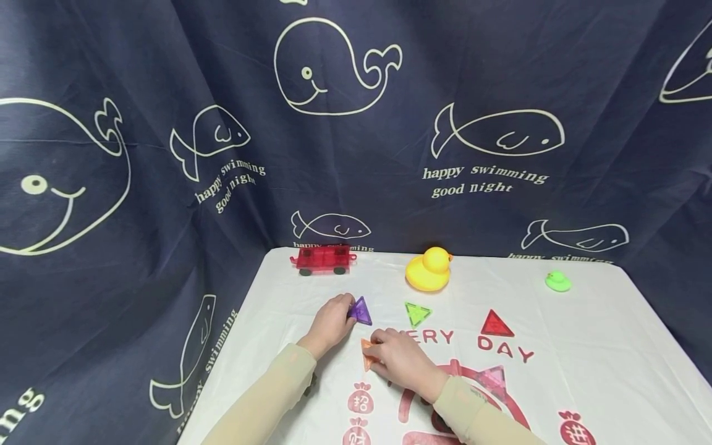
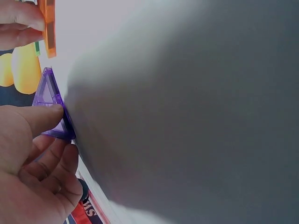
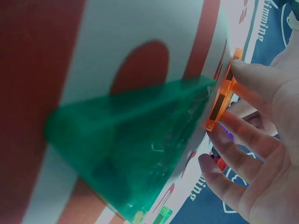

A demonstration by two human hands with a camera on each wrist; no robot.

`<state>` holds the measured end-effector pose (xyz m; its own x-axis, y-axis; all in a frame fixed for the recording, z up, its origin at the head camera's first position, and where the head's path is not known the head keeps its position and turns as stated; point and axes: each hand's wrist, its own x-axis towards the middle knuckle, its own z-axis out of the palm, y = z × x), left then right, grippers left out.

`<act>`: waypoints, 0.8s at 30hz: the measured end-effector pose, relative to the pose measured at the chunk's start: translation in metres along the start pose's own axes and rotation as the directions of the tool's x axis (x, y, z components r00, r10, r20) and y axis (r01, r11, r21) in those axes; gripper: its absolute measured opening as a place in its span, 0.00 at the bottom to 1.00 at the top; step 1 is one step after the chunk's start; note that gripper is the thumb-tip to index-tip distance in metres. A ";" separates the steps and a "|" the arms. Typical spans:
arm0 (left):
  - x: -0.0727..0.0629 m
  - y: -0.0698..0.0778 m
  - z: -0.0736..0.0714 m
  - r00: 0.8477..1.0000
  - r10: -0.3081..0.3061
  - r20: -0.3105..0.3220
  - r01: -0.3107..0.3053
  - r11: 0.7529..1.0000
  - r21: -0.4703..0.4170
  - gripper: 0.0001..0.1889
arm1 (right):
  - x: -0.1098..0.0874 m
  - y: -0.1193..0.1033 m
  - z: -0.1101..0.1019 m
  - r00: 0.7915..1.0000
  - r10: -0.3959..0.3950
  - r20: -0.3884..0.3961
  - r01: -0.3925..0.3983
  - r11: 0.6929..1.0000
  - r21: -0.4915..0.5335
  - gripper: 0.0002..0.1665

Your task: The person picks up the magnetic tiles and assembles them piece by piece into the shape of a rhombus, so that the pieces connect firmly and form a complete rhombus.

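Observation:
My left hand (image 1: 329, 322) pinches a purple translucent triangle magnetic tile (image 1: 361, 313) upright near the tabletop, its thumb across the face in the left wrist view. Just nearer and to the right, my right hand (image 1: 403, 361) grips an orange triangle magnetic tile (image 1: 366, 355) between thumb and fingers. Both tiles are close together but apart. The orange tile (image 2: 50, 28) appears edge-on in the left wrist view. Beyond the hands lie a lime-green triangle tile (image 1: 417, 314) and a red triangle tile (image 1: 497, 324).
A red wheeled car base (image 1: 322, 259) and a yellow duck (image 1: 428, 272) stand at the back; a small green duck (image 1: 558, 282) is far right. A pink tile (image 1: 493, 379) lies beside the right forearm. Close to the right wrist camera is a dark-green triangle tile (image 3: 131, 135).

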<state>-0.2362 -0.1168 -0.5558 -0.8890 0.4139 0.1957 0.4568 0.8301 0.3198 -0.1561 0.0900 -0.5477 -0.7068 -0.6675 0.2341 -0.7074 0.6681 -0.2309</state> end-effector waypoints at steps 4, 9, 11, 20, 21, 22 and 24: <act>-0.002 -0.003 0.000 1.000 -0.002 -0.007 0.002 1.000 0.017 0.16 | 0.003 0.004 0.001 0.999 0.034 -0.011 -0.034 0.999 0.005 0.14; -0.003 -0.007 0.001 1.000 -0.014 -0.001 0.014 0.999 0.029 0.16 | 0.008 0.006 0.000 0.997 0.067 -0.030 -0.067 0.998 -0.004 0.14; -0.003 -0.007 0.001 1.000 -0.021 0.009 0.021 0.999 0.032 0.17 | 0.010 0.007 0.000 0.996 0.083 -0.031 -0.083 0.997 0.001 0.14; -0.006 -0.005 -0.002 0.999 -0.033 0.042 0.031 0.999 0.042 0.14 | 0.014 0.010 0.003 0.991 0.113 -0.073 -0.115 0.993 -0.011 0.13; -0.006 -0.004 -0.003 0.998 -0.039 0.044 0.037 0.998 0.041 0.13 | 0.015 0.011 0.003 0.990 0.118 -0.079 -0.119 0.993 -0.014 0.13; -0.007 -0.004 -0.003 0.998 -0.044 0.044 0.043 0.998 0.037 0.11 | 0.016 0.011 0.003 0.989 0.119 -0.086 -0.121 0.992 -0.019 0.12; -0.007 -0.003 -0.003 0.998 -0.055 0.042 0.054 0.998 0.029 0.10 | 0.017 0.011 0.003 0.988 0.122 -0.095 -0.125 0.992 -0.025 0.12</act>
<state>-0.2310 -0.1233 -0.5554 -0.9134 0.3828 0.1382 0.4069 0.8619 0.3025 -0.1764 0.0848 -0.5494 -0.7844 -0.5469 0.2927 -0.6133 0.7543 -0.2342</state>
